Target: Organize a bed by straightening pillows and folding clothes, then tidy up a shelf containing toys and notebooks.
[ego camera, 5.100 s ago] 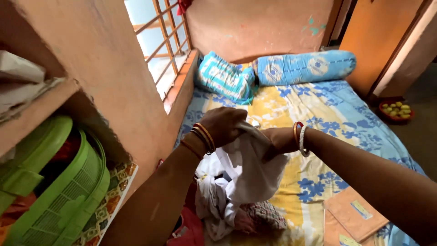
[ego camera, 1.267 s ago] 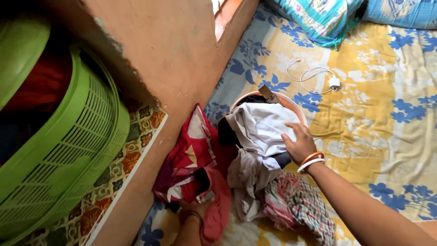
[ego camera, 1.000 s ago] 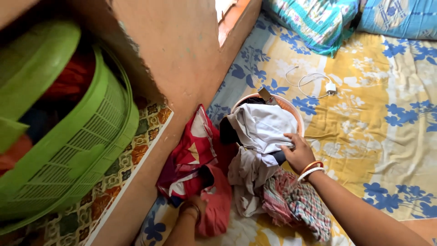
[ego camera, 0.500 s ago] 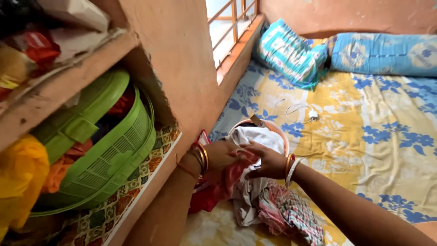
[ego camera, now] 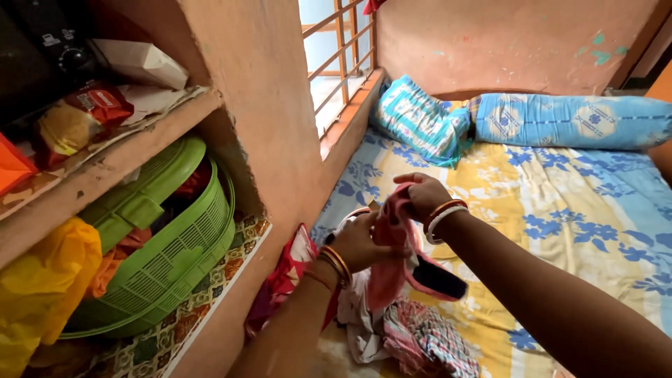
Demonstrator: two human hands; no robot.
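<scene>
Pink garment (ego camera: 392,259) held up over the bed (ego camera: 560,210), between both hands, clear of the pile below. Left hand (ego camera: 357,241) clenched on the lower near edge of the cloth; right hand (ego camera: 420,196) clenched on its upper edge, raised higher, bangles at both wrists. Judged: the uneven grip lets the cloth hang and open under its own weight, dark inner patch (ego camera: 437,278) showing at the bottom. Beneath the hands: heap of clothes (ego camera: 420,336) with a checked piece on top and white fabric beside it, red cloth (ego camera: 290,269) wedged against the wall edge. Only a sliver of a round basket rim (ego camera: 357,211) visible behind the left hand; contents hidden. At left, green plastic basket (ego camera: 168,259) tucked into the lower shelf niche, partly filled with red and orange cloth, lid tilted open. Yellow bag (ego camera: 38,294) in front, cut off by the frame edge. Upper shelf (ego camera: 105,168): packets and a white box, top portion dark and hard to make out. At the bed head, a teal patterned pillow (ego camera: 420,122) and a blue bolster (ego camera: 567,120) against the wall. Fingertips of both hands buried in folds; exact pinch points not readable. Shape of the pink garment unclear.
</scene>
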